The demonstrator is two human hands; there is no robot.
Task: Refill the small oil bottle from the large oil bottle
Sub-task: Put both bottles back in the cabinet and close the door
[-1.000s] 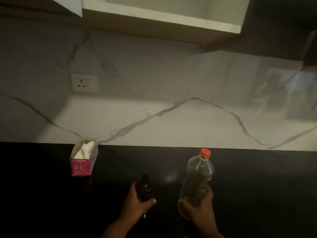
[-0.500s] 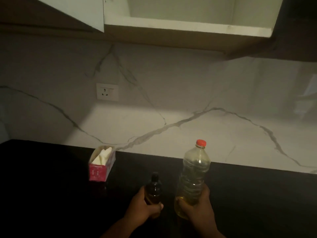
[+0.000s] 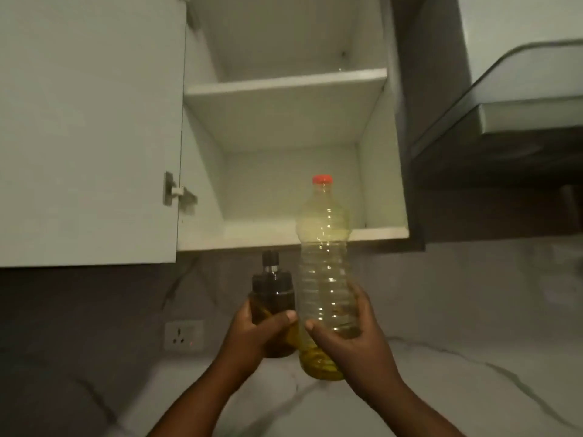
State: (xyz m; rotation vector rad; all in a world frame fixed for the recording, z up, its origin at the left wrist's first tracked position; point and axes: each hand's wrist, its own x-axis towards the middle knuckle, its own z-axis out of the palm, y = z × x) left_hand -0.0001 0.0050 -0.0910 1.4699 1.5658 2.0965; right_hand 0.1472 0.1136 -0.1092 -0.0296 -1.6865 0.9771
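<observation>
both bottles held up below the open cabinet (image 3: 284,146).
left hand (image 3: 252,335) wraps the small dark glass oil bottle (image 3: 272,298); right hand (image 3: 350,339) grips the ribbed clear plastic large oil bottle (image 3: 325,266), red cap (image 3: 322,179) on, just beside it.

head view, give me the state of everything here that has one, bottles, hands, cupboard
large oil bottle: upright, red cap on, mostly empty, oil at bottom
small oil bottle: upright, dark cap on
left hand: grips small oil bottle
right hand: grips large oil bottle
cupboard door: open
wall socket: nothing plugged in
</observation>
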